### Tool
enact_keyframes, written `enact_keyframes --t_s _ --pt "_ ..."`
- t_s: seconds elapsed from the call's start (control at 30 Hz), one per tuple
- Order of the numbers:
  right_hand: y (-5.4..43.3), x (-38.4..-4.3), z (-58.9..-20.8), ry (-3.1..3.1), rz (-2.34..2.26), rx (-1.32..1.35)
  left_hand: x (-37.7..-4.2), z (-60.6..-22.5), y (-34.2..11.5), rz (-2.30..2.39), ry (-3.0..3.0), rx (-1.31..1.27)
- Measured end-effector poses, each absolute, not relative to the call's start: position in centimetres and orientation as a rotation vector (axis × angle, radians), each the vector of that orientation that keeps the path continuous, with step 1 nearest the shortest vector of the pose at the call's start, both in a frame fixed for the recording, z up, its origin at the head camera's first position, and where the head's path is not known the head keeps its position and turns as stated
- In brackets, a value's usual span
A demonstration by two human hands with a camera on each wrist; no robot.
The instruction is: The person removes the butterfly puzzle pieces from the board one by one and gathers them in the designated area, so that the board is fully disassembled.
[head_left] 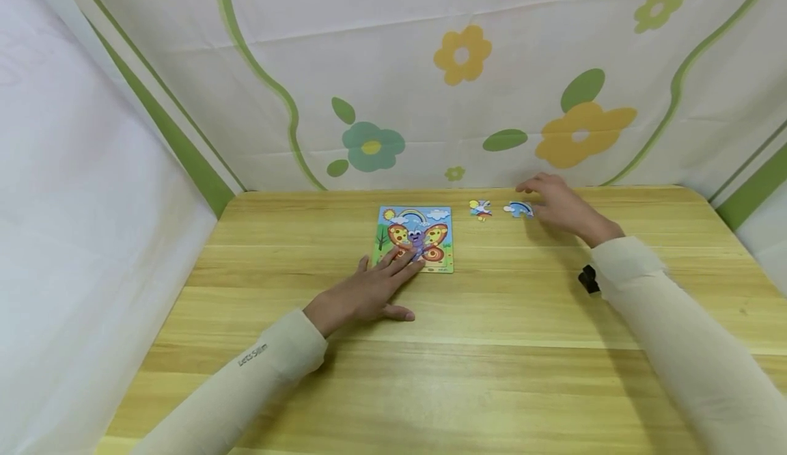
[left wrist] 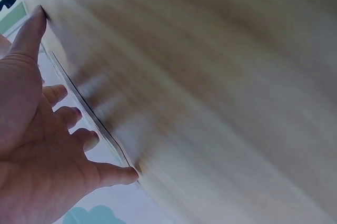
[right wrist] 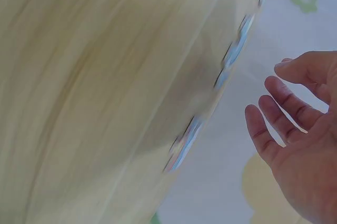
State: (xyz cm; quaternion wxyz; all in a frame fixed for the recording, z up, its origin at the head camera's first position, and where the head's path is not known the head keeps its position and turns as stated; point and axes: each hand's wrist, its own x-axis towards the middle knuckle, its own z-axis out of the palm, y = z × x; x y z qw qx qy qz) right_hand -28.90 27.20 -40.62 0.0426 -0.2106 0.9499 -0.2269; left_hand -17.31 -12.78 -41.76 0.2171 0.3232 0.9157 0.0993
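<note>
My left hand (head_left: 375, 290) lies with spread fingers on the lower part of a butterfly puzzle board (head_left: 441, 259), and its thumb reaches out over the wood. In the left wrist view the same hand (left wrist: 47, 145) touches the board's edge. My right hand (head_left: 562, 205) hovers at the back right beside a rainbow puzzle piece (head_left: 521, 209). Its fingers are loosely bent and grip nothing, as the right wrist view of the hand (right wrist: 300, 134) shows. Left of the rainbow piece lies another puzzle piece (head_left: 481, 210). A further piece (right wrist: 183, 145) appears in the right wrist view, hidden in the head view.
The wooden table (head_left: 430, 373) ends at the back against a white cloth (head_left: 393, 52) printed with flowers. Another white cloth (head_left: 80, 202) hangs along the left side. A small black object (head_left: 589, 279) shows beside the right sleeve.
</note>
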Motion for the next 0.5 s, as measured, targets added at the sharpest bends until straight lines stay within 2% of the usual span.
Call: enact_keyframes --t_s 0.5 --pt "20.5 -29.4 -40.6 2.82 -0.787 -0.813 -16.4 -42.0 -14.5 0.253 2.603 0.853"
